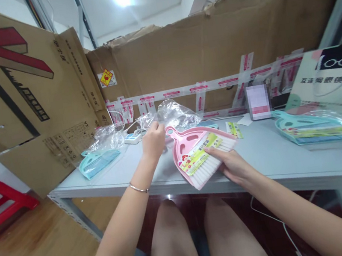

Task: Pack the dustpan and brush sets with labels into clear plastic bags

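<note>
My right hand (231, 162) grips the wide end of a pink dustpan (188, 136), thumb on top and fingers beneath. A brush with white bristles (203, 175) lies inside the dustpan. Across them sits a yellow-green printed label (199, 153) with red mushroom pictures. My left hand (155, 138) is closed just left of the dustpan's looped handle; what its fingers pinch, if anything, I cannot make out. Behind it, clear crumpled plastic (177, 114) lies on the table.
On the grey table (262, 170), a bagged teal dustpan set (100, 161) lies left and another teal set (323, 127) right. A power strip (133, 138), a small label card (234, 130) and a blurred upright device (258, 101) stand near the cardboard wall (173, 58). A red stool (1, 206) is left.
</note>
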The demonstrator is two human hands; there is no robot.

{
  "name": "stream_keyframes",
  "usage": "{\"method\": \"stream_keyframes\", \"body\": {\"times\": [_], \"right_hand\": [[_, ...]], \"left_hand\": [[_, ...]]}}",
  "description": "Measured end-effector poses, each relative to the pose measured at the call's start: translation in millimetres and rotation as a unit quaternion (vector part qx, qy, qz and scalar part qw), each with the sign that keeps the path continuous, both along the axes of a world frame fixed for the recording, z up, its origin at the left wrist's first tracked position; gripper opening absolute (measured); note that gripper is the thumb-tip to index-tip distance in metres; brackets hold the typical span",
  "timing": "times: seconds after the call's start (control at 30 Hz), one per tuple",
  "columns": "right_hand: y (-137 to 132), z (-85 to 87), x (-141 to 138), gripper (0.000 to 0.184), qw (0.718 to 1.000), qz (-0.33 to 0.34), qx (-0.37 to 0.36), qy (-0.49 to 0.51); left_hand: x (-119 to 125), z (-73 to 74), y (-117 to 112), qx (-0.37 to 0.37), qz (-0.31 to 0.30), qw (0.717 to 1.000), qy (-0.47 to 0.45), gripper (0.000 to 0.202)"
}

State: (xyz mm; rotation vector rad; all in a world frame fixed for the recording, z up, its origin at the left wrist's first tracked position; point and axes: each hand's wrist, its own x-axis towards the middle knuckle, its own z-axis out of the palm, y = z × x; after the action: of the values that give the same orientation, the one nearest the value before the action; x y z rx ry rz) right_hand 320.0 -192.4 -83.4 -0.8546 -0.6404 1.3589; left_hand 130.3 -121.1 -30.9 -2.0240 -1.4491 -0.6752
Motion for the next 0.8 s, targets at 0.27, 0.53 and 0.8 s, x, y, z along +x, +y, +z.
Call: {"method": "stream_keyframes", "body": {"times": [0.27,0.53,0.8], "right_hand": [[2.8,3.7,-11.1,0.034,0.991,-0.049,-0.016,0.126],[4.9,11.2,-30.4,0.030,0.985,-0.070,-0.021,0.158],[7.0,10.7,-34.7,0.026,0.975,-0.082,-0.026,0.202]], "left_hand": [[-0.4,-25.4,-15.2,0.075,-0.164,0.983,0.019,0.027],[1.6,-21.3,-13.4,0.116,-0.258,0.956,0.085,0.027],[-11.0,-31.1,-8.5,0.057,-0.315,0.900,-0.296,0.046]]}}
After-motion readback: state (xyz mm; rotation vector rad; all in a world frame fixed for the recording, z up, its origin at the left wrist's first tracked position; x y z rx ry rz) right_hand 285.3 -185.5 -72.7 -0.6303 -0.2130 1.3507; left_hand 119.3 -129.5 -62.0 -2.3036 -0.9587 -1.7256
